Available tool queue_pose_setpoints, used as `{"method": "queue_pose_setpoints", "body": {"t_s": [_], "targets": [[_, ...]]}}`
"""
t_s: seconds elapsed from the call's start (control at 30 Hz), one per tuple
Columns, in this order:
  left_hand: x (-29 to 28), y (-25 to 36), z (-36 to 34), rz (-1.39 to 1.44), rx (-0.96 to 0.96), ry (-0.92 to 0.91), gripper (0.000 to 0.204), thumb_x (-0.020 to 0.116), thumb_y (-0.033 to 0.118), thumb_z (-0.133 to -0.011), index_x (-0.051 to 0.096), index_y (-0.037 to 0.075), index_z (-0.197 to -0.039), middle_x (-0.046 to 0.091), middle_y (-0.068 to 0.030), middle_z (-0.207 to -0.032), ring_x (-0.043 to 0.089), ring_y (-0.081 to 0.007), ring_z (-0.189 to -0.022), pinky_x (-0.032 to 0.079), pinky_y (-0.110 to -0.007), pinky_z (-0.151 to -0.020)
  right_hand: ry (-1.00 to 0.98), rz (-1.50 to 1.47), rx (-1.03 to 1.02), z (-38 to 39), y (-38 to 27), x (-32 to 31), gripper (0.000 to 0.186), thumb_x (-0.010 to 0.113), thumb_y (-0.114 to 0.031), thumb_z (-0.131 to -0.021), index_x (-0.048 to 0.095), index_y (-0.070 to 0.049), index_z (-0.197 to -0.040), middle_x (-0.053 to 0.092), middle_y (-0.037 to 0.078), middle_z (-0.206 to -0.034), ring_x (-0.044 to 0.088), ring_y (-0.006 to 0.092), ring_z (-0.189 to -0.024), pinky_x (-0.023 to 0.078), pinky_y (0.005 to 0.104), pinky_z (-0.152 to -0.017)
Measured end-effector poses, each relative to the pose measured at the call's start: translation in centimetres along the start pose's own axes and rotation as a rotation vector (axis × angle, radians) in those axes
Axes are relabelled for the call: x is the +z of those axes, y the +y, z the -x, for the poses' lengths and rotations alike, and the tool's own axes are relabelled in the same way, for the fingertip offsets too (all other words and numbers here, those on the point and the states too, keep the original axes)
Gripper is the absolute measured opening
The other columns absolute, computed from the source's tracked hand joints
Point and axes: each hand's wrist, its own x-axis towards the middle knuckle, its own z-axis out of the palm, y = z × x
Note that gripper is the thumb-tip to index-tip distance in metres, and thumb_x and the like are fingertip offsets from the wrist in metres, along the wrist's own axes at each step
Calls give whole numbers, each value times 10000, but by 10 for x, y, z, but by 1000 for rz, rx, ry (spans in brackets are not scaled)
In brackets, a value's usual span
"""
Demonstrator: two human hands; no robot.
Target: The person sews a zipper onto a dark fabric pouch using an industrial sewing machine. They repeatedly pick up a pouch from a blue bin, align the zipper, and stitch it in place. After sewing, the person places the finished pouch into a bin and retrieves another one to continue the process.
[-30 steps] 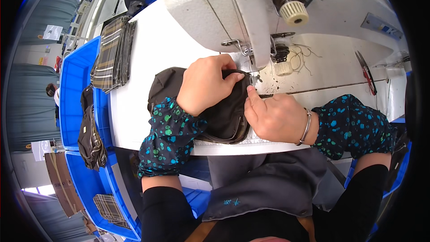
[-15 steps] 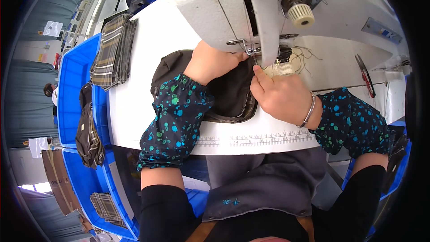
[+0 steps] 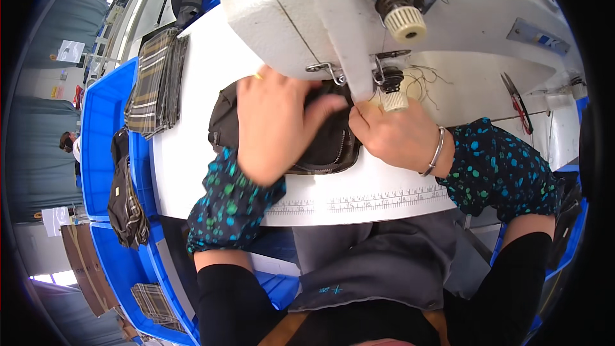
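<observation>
Under the head of a white sewing machine (image 3: 307, 19) lies a dark fabric bag (image 3: 224, 122) with a curved zipper (image 3: 333, 168) near its lower edge. My left hand (image 3: 275, 122), slightly blurred, lies across the bag's left part with its fingers apart and thumb toward the presser foot. My right hand (image 3: 400, 134) has its fingers curled on the bag's right edge, just beside the presser foot and a lower knurled knob (image 3: 394, 99); its fingertips are partly hidden.
A stack of plaid pieces (image 3: 157, 77) sits at the table's (image 3: 198, 45) left. Beside it are blue bins (image 3: 102, 147) with dark pieces (image 3: 125, 198). Red-handled scissors (image 3: 522, 109) and loose threads (image 3: 426, 77) lie right. A person (image 3: 70, 144) is at far left.
The bag has slid up under the needle area since the first frame. My left hand has shifted left and its fingers have spread; my right hand has moved slightly upward.
</observation>
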Motion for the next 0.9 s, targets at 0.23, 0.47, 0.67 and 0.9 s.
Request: {"method": "queue_pose_setpoints", "body": {"t_s": [0.23,0.47,0.67,0.9], "targets": [[-12,36,46,-15,105,-333,430,750,222,-890,622,31,-1253,667,-90,-920,704,-290,-816,554,-402,-657,-47,25,59,1,-2,-5,104,676,-157,-755,637,-61,-756,611,28,-638,639,167,-534,479,323,-473],[-14,27,35,229,-14,-266,305,683,259,-976,671,59,-1206,710,-113,-896,712,-346,-771,557,-449,-618,52,95,-24,6,-29,-26,107,678,-148,-750,615,-66,-777,595,32,-722,590,124,-553,438,277,-481],[-21,11,21,635,-286,-377,392,662,357,-1007,717,1,-1160,692,-195,-744,701,-366,-673,541,-416,-625,76,97,99,1,-17,-13,110,689,-154,-749,607,-106,-805,489,-3,-739,512,118,-526,410,284,-464],[-4,13,31,313,19,-145,297,746,235,-902,761,81,-1156,700,-113,-760,692,-296,-636,547,-383,-579,36,-21,-82,5,-24,-11,126,689,-162,-731,688,-44,-776,628,83,-827,560,136,-528,428,276,-466]]}}
